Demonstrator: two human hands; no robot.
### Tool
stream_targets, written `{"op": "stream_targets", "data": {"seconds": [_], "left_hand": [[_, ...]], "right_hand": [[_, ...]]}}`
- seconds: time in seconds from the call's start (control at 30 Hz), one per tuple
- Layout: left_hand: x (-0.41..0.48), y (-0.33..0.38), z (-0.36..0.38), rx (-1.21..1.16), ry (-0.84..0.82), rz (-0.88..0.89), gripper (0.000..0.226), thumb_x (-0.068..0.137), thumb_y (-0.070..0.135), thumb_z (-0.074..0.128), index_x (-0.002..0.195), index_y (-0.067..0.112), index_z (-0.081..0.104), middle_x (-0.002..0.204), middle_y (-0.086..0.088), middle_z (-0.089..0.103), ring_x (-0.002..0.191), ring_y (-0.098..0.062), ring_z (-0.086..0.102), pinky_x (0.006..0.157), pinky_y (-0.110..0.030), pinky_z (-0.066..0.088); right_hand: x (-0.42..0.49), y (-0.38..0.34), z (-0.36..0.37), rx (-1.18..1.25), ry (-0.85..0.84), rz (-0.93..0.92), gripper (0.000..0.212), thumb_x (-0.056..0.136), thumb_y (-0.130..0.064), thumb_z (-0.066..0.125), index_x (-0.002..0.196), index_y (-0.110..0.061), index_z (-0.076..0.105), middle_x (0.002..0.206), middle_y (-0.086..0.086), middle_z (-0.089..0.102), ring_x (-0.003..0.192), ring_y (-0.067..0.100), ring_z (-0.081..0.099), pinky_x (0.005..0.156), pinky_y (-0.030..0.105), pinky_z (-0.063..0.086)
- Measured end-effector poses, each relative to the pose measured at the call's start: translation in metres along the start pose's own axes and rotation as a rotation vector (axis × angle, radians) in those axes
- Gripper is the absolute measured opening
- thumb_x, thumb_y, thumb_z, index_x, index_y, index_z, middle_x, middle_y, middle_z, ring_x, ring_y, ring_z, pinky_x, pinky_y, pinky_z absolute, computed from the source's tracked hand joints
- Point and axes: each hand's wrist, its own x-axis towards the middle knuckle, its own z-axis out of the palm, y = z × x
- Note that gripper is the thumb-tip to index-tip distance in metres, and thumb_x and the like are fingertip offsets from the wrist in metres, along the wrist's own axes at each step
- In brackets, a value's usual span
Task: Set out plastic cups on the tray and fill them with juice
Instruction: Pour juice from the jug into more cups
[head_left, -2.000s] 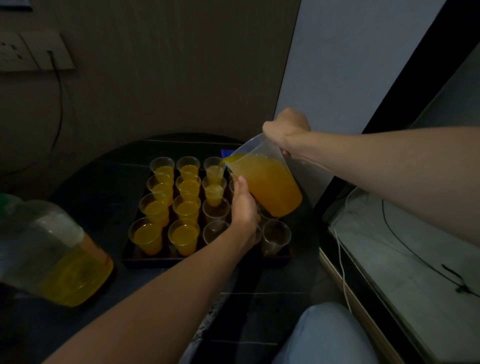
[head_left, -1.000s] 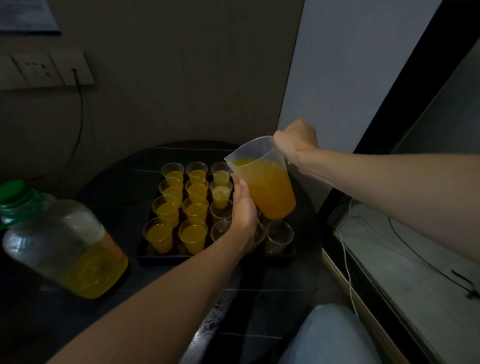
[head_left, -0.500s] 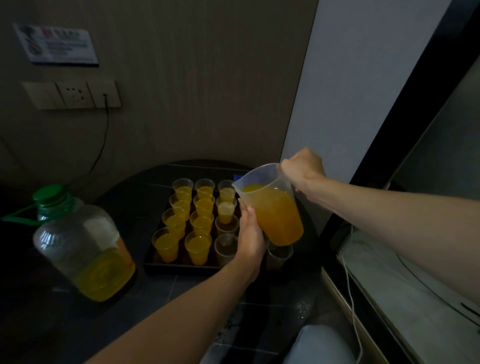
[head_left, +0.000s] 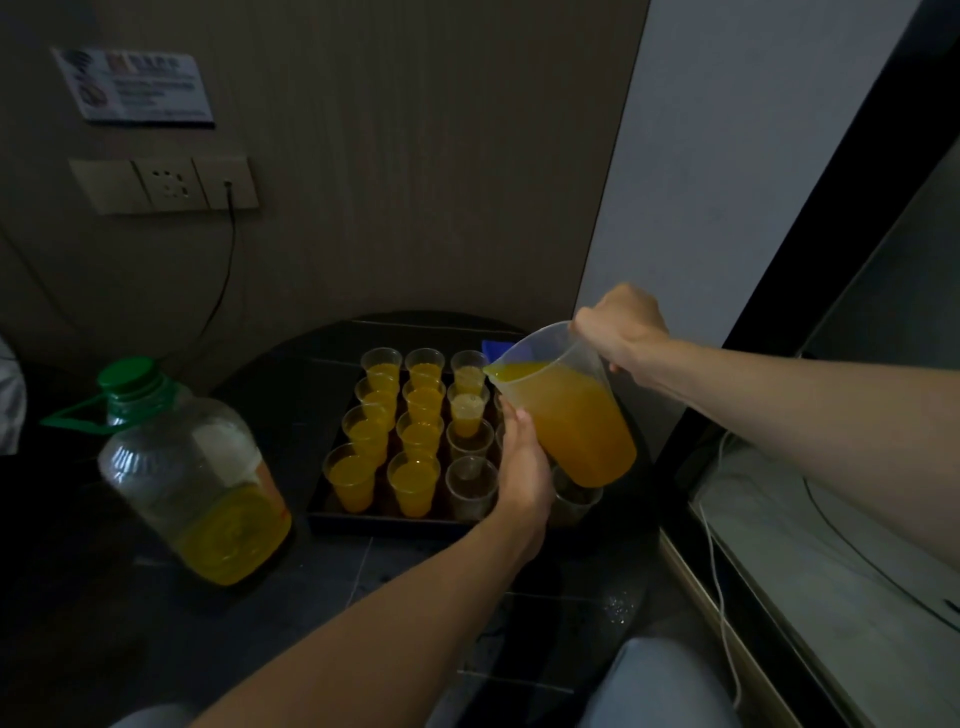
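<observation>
Over the right edge of the tray (head_left: 384, 522), the right hand (head_left: 621, 325) gripped the handle of the tilted jug (head_left: 558, 358), likely heavy and sloshy with juice (head_left: 584, 436) so best held there, while the left hand (head_left: 522, 467) lay against its lower side, grasp hidden, beside light, easily tipped empty cups (head_left: 470, 483).

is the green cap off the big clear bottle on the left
No, the green screw cap sits on the neck of the large clear plastic bottle, which stands left of the tray.
</observation>
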Motion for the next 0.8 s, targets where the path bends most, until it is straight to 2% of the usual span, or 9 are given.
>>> {"op": "stream_targets", "data": {"seconds": [0.23, 0.33, 0.57, 0.8], "left_hand": [[0.001, -0.005, 0.000, -0.017, 0.028, -0.044, 0.054, 0.105, 0.058, 0.025, 0.154, 0.059, 0.003, 0.167, 0.003, 0.019, 0.152, -0.029, 0.024, 0.119, -0.062, 0.023], [0.001, -0.004, 0.000, -0.037, 0.023, -0.073, 0.056, 0.105, 0.057, 0.026, 0.155, 0.056, 0.001, 0.168, 0.002, 0.018, 0.152, -0.030, 0.024, 0.120, -0.061, 0.022], [0.003, -0.007, -0.003, -0.057, 0.012, -0.060, 0.057, 0.105, 0.057, 0.026, 0.157, 0.052, 0.003, 0.166, 0.000, 0.023, 0.150, -0.028, 0.028, 0.120, -0.057, 0.025], [0.006, -0.013, -0.003, -0.028, 0.024, -0.088, 0.056, 0.104, 0.059, 0.026, 0.156, 0.054, 0.004, 0.167, 0.002, 0.022, 0.151, -0.027, 0.025, 0.121, -0.057, 0.023]], "right_hand": [[-0.002, -0.002, 0.004, -0.021, -0.040, 0.006, 0.020, 0.101, -0.023, 0.058, 0.088, -0.009, 0.060, 0.078, 0.006, 0.056, 0.064, 0.017, 0.053, 0.048, 0.025, 0.034], [-0.001, -0.002, 0.005, -0.027, -0.044, 0.016, 0.018, 0.100, -0.023, 0.058, 0.090, -0.008, 0.061, 0.078, 0.006, 0.057, 0.065, 0.019, 0.055, 0.048, 0.025, 0.035], [-0.001, -0.003, 0.007, -0.037, -0.059, 0.020, 0.027, 0.101, -0.021, 0.056, 0.075, -0.013, 0.051, 0.076, 0.005, 0.053, 0.064, 0.018, 0.053, 0.049, 0.026, 0.035], [-0.003, -0.002, 0.009, -0.055, -0.060, 0.021, 0.027, 0.100, -0.020, 0.056, 0.075, -0.012, 0.051, 0.076, 0.006, 0.054, 0.065, 0.020, 0.054, 0.050, 0.026, 0.034]]}}
